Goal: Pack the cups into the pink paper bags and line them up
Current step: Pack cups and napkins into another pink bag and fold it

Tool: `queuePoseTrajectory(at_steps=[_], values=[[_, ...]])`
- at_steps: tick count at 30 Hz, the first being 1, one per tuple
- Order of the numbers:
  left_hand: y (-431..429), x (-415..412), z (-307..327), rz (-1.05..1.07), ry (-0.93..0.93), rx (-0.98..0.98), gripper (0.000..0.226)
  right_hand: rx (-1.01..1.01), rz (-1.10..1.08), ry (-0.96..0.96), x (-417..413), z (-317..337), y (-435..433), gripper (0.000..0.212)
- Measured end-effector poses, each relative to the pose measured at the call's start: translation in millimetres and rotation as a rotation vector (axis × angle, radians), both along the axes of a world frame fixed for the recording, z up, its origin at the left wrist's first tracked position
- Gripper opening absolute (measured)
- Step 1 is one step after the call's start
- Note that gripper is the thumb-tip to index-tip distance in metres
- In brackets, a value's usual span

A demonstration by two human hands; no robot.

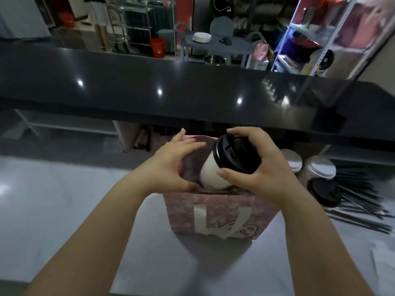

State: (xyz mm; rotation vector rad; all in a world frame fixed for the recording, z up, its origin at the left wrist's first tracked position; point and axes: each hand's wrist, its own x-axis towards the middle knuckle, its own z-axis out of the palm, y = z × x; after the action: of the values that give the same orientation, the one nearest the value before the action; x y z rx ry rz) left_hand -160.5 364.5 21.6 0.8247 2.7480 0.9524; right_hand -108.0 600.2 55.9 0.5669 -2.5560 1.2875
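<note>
A pink paper bag [220, 214] with white handles stands open on the steel counter [64, 199] in front of me. My right hand [265, 167] grips the black lid of a white cup [211, 174], which is tilted with its base inside the bag's mouth. My left hand [173, 163] holds the bag's left rim, thumb on the near edge and fingers curled over the opening. The inside of the bag is mostly hidden.
To the right of the bag stand two silver-lidded jars [320, 167], another black-lidded cup [324, 192] and a heap of black straws [361, 199]. A raised black counter ledge [171, 92] runs across behind the bag. Shelves and a cart lie beyond.
</note>
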Motion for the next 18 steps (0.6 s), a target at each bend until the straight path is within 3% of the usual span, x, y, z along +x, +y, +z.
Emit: queuePoseTrajectory(at_steps=[4, 10, 13, 18], values=[[0.4, 2.7, -7.4, -0.124, -0.031, -0.163, 0.128, 0.081, -0.015, -0.115, 14.0, -7.0, -1.3, 0.07], [2.9, 9.9, -14.4, -0.215, 0.063, -0.307, 0.147, 0.559, -0.15, -0.376, 8.8, -34.4, -16.4, 0.071], [-7.3, 13.9, -11.4, -0.227, 0.055, -0.3, 0.148, 0.734, -0.246, -0.408, -7.0, -41.2, -18.4, 0.072], [-10.3, 21.9, -6.2, -0.254, 0.025, -0.246, 0.146, 0.641, -0.142, -0.482, -39.7, -58.7, -52.2, 0.103]])
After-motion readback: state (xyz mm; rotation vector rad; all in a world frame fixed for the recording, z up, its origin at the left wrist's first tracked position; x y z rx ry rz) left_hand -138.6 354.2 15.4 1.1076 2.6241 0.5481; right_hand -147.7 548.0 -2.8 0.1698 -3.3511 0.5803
